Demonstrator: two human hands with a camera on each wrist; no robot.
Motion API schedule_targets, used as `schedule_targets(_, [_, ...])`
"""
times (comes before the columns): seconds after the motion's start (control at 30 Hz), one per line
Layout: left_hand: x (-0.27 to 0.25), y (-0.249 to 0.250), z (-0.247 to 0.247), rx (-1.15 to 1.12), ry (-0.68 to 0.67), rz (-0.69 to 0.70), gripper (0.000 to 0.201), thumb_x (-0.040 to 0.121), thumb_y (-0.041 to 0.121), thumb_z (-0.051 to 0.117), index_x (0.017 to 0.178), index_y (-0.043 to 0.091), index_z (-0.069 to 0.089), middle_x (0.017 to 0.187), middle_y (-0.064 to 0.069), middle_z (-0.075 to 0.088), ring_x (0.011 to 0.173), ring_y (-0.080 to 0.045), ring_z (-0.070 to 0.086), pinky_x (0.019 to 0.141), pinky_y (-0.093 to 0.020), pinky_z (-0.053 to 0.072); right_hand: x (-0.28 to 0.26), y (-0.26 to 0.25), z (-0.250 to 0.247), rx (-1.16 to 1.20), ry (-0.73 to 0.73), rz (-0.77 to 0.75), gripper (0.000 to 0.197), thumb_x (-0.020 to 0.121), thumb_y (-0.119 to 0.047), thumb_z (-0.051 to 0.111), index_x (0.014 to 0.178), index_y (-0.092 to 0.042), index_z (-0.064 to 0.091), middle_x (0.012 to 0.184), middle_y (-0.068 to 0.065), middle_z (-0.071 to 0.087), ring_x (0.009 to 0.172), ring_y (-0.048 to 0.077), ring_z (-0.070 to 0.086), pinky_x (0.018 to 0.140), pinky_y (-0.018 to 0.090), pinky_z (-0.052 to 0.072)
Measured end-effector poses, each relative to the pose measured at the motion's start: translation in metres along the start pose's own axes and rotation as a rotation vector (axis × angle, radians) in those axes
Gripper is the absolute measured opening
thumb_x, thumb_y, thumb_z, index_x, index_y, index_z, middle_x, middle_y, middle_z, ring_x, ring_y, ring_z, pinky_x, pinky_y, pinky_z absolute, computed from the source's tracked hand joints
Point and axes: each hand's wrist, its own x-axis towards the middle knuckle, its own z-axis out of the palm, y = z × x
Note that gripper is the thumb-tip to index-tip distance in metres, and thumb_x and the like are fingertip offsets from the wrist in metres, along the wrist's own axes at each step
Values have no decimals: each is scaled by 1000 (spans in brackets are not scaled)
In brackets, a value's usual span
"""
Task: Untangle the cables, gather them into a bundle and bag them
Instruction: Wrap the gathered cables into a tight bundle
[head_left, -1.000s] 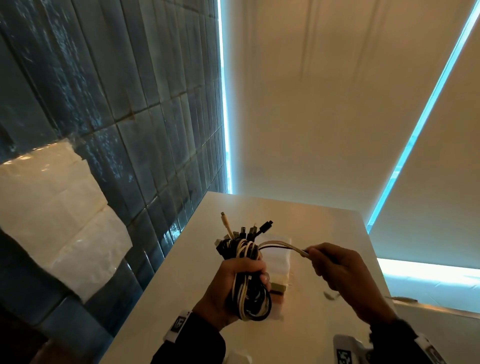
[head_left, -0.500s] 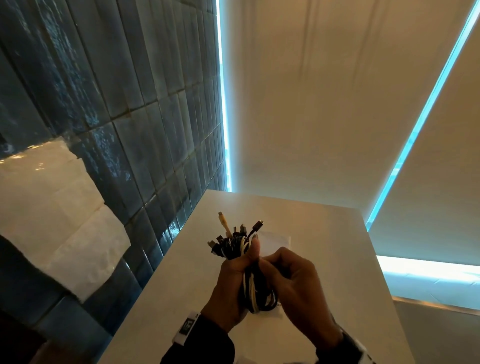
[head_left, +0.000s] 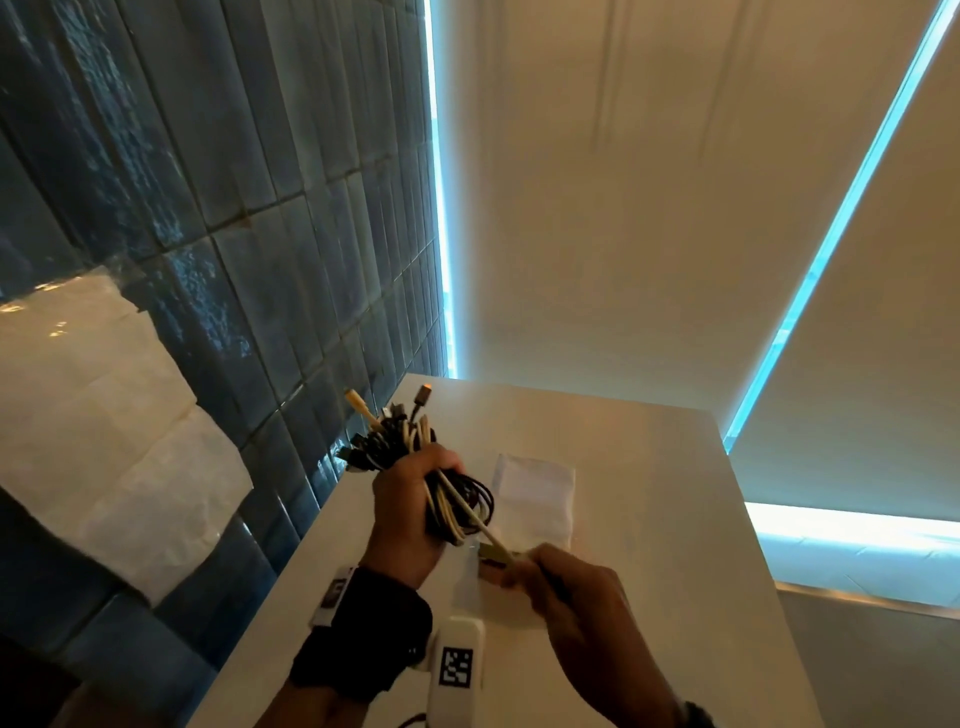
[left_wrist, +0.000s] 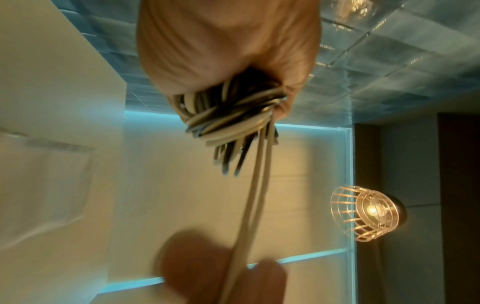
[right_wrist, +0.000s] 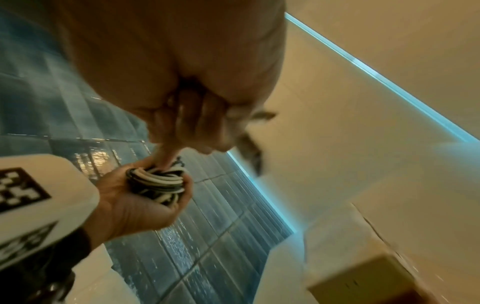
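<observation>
From the head view, the left hand (head_left: 410, 512) is wrapped around the bundle (head_left: 457, 506) of black and white cables, plugs fanning out at its 11 o'clock, while the right hand (head_left: 566, 592) pinches the white cable (head_left: 470, 512) and draws it taut toward 5 o'clock. The bag (head_left: 535, 493) lies flat on the table (head_left: 649, 467) at the bundle's 3 o'clock, and nothing seems to be in it (its mouth cannot be made out). A hard tug could, I judge, drag loops out of the left grip and undo the coil. In the left wrist view, the fingers (left_wrist: 288, 98) clamp the stacked loops (left_wrist: 228, 115), with two white strands (left_wrist: 255, 195) running down to the blurred right hand at 6 o'clock; the bag's clear outline shows at 9 o'clock, flat and apparently empty. If the strands cross a loop, pulling may tighten a snag. In the right wrist view, the right fingers (right_wrist: 197, 115) curl closed around what they hold, the cable itself lost in blur, and the left hand holds the coil at 7 o'clock. A slipping pinch would let the free end spring back.
</observation>
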Motion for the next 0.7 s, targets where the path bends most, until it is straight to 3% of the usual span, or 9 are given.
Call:
schedule_targets(0.07, [1,4,-2,-12,-60,-6,14,65,3,62,54,6,54,58,-9,46,48,-20,49,47,-25,45,-4,1,0,179,-151,56,25,94,-23,58,72,-28,68,61,-14,53,55,2,46,56,13,37])
schedule_targets(0.17, [-6,2,-1,-53,-171,-46,13,64,0,62,61,11,59,58,-5,50,52,-18,51,58,-28,44,-4,8,-4,424,-369,192,28,95,-27,55,78,-10,68,57,-6,43,49,8,39,47,20,32])
schedule_targets(0.3, [-11,1,-2,-160,-296,-114,22,66,-2,61,83,11,56,70,-7,55,60,-20,59,62,-29,53,-2,22,-12,423,-518,273,33,95,-36,55,75,-13,65,57,7,55,52,18,49,56,25,41])
schedule_targets(0.4, [-14,1,-5,-196,-381,-172,31,56,-1,69,84,8,58,70,-9,58,60,-21,62,60,-30,55,-4,30,-24,406,-543,328,33,89,-42,58,70,-16,64,57,9,58,53,17,49,58,23,39])
schedule_targets(0.53, [-26,-2,-8,-184,-627,-303,36,51,3,80,83,6,64,64,-9,56,55,-21,59,57,-32,52,0,31,-42,394,-554,415,31,86,-38,63,73,-10,67,50,0,46,44,14,36,47,25,28])
schedule_targets(0.63, [-34,-6,-7,28,-771,-353,34,60,1,74,89,3,58,63,-9,59,55,-21,60,60,-31,51,9,21,-55,205,-530,395,27,88,-32,65,72,-12,72,53,-4,49,47,11,37,46,22,29])
schedule_targets(0.7, [-39,-8,-2,247,-804,-292,25,68,-5,64,91,0,55,62,-9,62,55,-20,61,62,-30,52,17,11,-64,100,-492,311,24,88,-28,66,74,-11,74,55,-5,54,49,7,42,48,18,33])
